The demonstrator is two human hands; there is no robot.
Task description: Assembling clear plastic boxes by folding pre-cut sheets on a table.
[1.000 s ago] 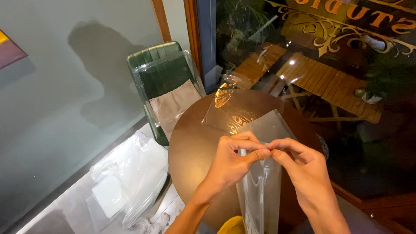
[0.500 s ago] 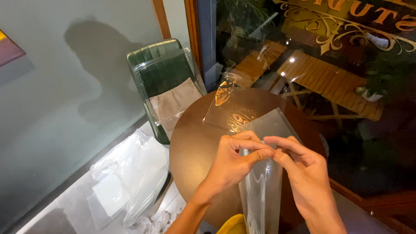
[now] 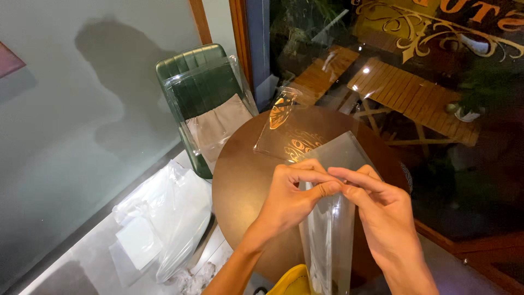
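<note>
A clear plastic bag [image 3: 326, 240] hangs upright between my hands over the round brown table [image 3: 243, 180]. My left hand [image 3: 292, 196] pinches the bag's top edge with thumb and forefinger. My right hand [image 3: 382, 213] pinches the same edge from the other side, fingertips touching the left hand's. More clear plastic sheets [image 3: 338, 153] lie flat on the table behind my hands. A further clear bag [image 3: 284, 128] lies at the table's far edge, one end curled up.
A green chair [image 3: 204, 104] wrapped in clear plastic stands to the left of the table. Plastic bags with white sheets [image 3: 158, 224] lie on the floor. A dark glass window [image 3: 415, 71] runs along the right. Something yellow [image 3: 295, 281] shows at the bottom edge.
My hands stay pinched on the bag's top edge. The fingers have shifted only slightly, and the view has drifted a little.
</note>
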